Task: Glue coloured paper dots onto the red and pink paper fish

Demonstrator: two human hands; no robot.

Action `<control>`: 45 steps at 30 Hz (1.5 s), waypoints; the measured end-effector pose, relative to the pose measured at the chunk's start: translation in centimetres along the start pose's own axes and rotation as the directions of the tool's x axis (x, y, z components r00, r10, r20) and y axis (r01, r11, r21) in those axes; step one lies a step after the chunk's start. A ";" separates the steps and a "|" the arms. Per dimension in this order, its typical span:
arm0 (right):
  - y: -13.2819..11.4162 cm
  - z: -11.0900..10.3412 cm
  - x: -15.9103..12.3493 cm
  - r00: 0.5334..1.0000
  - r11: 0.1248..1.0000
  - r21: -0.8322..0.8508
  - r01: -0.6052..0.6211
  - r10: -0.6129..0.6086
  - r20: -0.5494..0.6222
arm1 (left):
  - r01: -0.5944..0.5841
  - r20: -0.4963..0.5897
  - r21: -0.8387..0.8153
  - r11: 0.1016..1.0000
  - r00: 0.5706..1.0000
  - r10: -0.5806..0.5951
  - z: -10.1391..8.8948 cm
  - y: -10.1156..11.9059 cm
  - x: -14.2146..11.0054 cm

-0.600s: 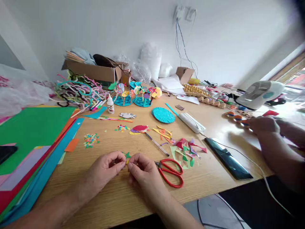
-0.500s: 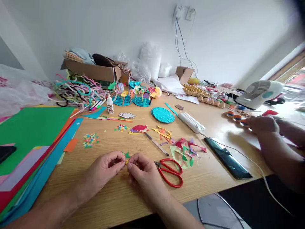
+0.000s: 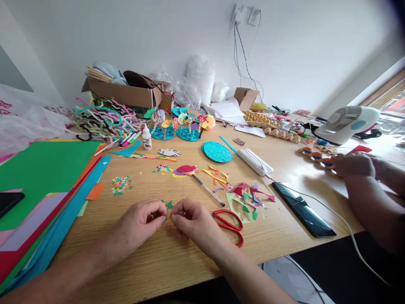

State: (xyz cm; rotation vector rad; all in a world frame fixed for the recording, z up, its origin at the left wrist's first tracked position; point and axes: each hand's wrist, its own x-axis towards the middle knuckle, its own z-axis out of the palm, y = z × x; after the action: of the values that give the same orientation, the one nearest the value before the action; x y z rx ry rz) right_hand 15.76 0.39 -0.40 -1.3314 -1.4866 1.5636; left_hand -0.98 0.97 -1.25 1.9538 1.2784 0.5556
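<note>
My left hand (image 3: 146, 217) and my right hand (image 3: 190, 219) are close together above the table's front. Thumb and forefinger are pinched on each. Whatever lies in the pinches is too small or hidden to make out. Just behind the fingertips lies a green paper cut-out (image 3: 169, 204), with a bit of yellow near it. Red-handled scissors (image 3: 232, 221) lie beside my right hand, their blades hidden behind it. A pen (image 3: 209, 190) and red, purple and yellow fish-shaped paper pieces (image 3: 186, 169) are further back. Confetti dots (image 3: 121, 185) lie to the left.
Coloured sheets (image 3: 47, 164) are stacked at left. Paper scraps (image 3: 248, 200) and a dark phone (image 3: 302, 209) lie at right. A glue bottle (image 3: 147, 138), blue discs (image 3: 217, 152) and a white power strip (image 3: 255, 161) stand further back. Another person's hands (image 3: 354, 164) work at far right, near a fan (image 3: 346, 122).
My fingertips have drawn slightly apart, and the yellow bit that showed between them is now less visible. My right hand covers more of the scissors. The view has shifted slightly.
</note>
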 end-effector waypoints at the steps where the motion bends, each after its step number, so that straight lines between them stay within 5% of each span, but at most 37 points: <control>1: 0.1 0.0 0.1 1.000 1.000 -0.019 0.008 -0.008 -0.001 | 0.000 0.003 0.007 1.000 1.000 0.000 0.0 0.0 0.0; 32: 0.5 0.1 0.3 0.995 0.962 -0.255 0.092 -0.099 -0.016 | 0.066 0.064 -0.030 0.997 0.996 -0.064 -0.2 0.3 0.3; 37: 1.1 -0.1 0.9 0.994 0.959 -0.269 0.091 -0.104 -0.037 | 0.056 -0.001 -0.025 0.998 0.998 -0.056 -1.1 -0.3 -0.4; 40: 1.4 -0.2 1.3 0.990 0.932 -0.349 0.096 -0.128 -0.067 | 0.001 -0.054 0.151 0.989 0.998 0.007 -1.6 -1.2 -0.9; 45: 0.6 0.1 1.4 0.986 0.848 -0.524 0.079 -0.143 -0.082 | -0.249 -0.042 0.343 0.906 0.959 0.280 -1.5 -2.3 -1.3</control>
State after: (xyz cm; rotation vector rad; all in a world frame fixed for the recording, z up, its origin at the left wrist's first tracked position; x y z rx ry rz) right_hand 15.30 1.50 -1.36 -1.5605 -1.9565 1.0159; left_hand -3.96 0.87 -2.01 2.4366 1.2313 0.5954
